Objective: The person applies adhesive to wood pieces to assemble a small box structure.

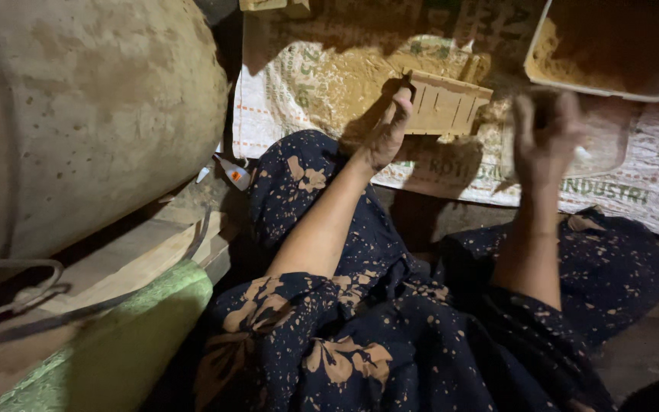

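Over the woven sack on the floor, our left hand gripped the slatted wooden frame by its near end (long axis running rightward), while our right hand, blurred, clutched something we couldn't identify.

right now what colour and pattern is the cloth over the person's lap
Dark navy cloth with tan floral prints and speckles, seen best in the head view.
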